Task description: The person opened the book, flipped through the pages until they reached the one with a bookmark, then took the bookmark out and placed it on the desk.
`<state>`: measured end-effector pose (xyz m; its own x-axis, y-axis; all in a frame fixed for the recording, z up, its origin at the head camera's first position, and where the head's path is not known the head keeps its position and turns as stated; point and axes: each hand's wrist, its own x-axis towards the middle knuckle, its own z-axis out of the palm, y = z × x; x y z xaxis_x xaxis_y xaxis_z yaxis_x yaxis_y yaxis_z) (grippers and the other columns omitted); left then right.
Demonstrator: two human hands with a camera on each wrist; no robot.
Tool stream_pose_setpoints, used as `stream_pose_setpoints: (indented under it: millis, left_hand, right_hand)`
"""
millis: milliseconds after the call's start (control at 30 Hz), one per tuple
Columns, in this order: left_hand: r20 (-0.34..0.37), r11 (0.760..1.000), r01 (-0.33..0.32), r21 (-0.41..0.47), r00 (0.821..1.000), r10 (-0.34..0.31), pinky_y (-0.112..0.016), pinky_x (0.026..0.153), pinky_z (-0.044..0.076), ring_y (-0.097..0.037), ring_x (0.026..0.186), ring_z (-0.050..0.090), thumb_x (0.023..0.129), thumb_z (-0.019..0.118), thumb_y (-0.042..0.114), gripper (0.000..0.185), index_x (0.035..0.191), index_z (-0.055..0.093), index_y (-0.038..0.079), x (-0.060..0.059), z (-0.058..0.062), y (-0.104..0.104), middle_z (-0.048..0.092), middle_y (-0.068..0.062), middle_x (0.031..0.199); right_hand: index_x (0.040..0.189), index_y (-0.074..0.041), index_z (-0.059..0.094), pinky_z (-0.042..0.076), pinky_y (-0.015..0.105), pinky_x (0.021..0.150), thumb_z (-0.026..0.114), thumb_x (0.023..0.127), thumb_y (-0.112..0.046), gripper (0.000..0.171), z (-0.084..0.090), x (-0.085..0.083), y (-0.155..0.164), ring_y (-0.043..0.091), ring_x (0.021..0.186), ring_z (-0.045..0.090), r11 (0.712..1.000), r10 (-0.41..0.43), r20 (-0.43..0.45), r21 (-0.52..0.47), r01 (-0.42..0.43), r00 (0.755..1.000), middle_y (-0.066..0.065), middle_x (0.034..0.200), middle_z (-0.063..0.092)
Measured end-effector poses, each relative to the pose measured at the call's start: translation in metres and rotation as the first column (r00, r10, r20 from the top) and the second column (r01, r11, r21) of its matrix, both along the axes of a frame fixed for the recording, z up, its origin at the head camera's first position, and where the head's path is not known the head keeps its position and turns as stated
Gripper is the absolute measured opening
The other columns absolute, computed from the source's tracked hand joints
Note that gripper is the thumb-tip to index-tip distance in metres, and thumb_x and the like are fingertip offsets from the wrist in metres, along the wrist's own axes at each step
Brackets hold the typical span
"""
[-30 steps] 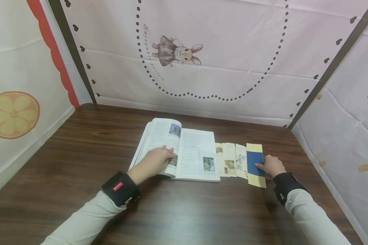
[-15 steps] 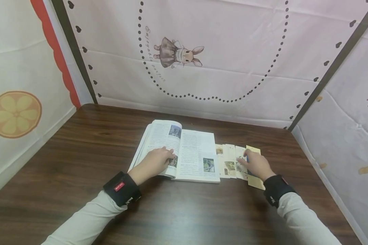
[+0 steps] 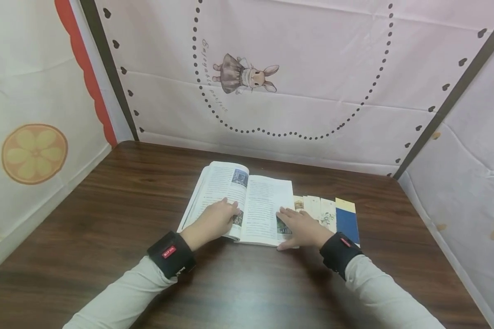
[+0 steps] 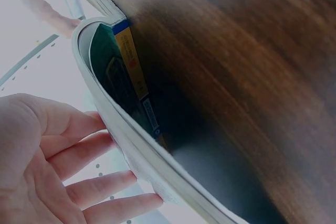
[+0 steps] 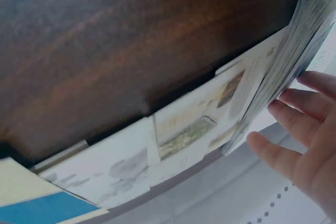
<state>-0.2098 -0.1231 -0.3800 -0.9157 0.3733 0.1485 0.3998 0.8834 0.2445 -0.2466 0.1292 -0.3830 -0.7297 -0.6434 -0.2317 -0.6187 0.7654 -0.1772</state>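
An open book [image 3: 265, 196] lies on the brown table, its left pages bowed upward. My left hand [image 3: 214, 221] rests on the left page near the fold, and in the left wrist view its fingers [image 4: 100, 187] lie fairly straight against the raised pages. My right hand [image 3: 306, 228] is spread over the lower right page, partly covering a picture. The fingertips touch the page near its outer edge. Several pale illustrated cards [image 3: 327, 212] stretch in an overlapping row from the book's right side. At the row's end is a blue-and-yellow card [image 3: 347, 224], partly hidden by the right wrist.
The wooden table [image 3: 119, 219] extends around the book, with a pale printed cloth wall [image 3: 313, 68] behind it. More cloth panels stand at the left and right sides. A black band is on each wrist.
My right hand has moved left from the blue-and-yellow card, across the pale cards, onto the right page of the book. The left hand stays on the left page.
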Motion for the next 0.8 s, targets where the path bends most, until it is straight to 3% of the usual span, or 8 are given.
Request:
stream_pose_setpoints:
  millis: [300,600,700,800]
  left_hand:
    - [0.021,1.0,-0.025,0.001,0.999,0.025,-0.048,0.096,0.047,-0.04,0.117,0.056,0.085,0.057,0.002,0.025,0.106,0.071,0.005,0.003,0.001,0.002,0.063,-0.019,0.121]
    - [0.031,1.0,-0.021,0.0,0.999,0.021,-0.05,0.098,0.045,-0.042,0.119,0.054,0.086,0.058,0.004,0.024,0.108,0.07,0.004,0.001,0.005,0.006,0.062,-0.019,0.123]
    - [0.035,1.0,-0.017,0.001,0.999,0.017,-0.051,0.097,0.045,-0.043,0.12,0.053,0.086,0.058,0.005,0.024,0.108,0.07,0.004,0.002,0.006,0.006,0.062,-0.02,0.123]
    - [0.043,1.0,-0.018,0.002,0.999,0.017,-0.051,0.098,0.045,-0.042,0.12,0.053,0.087,0.058,0.006,0.024,0.109,0.069,0.004,0.003,0.007,0.005,0.061,-0.02,0.124]
  right_hand:
    - [0.143,-0.006,0.038,0.023,0.057,0.112,0.075,0.072,-0.052,0.093,0.0,-0.002,-0.003,0.027,0.141,0.031,0.999,-0.008,0.04,0.033,0.007,0.999,0.011,0.152,0.033]
    - [0.138,-0.003,0.045,0.026,0.061,0.108,0.072,0.079,-0.044,0.077,0.007,-0.007,0.001,0.03,0.138,0.036,0.999,0.032,0.059,0.014,-0.033,0.998,0.016,0.147,0.041]
    - [0.135,-0.004,0.05,0.033,0.055,0.107,0.069,0.082,-0.039,0.066,0.008,-0.007,0.003,0.031,0.132,0.045,0.998,0.056,0.058,-0.008,-0.055,0.997,0.016,0.143,0.046]
    - [0.125,-0.005,0.06,0.048,0.04,0.095,0.068,0.085,-0.032,0.049,0.01,-0.006,0.003,0.024,0.11,0.062,0.994,0.093,0.039,-0.055,-0.091,0.995,0.013,0.128,0.06]
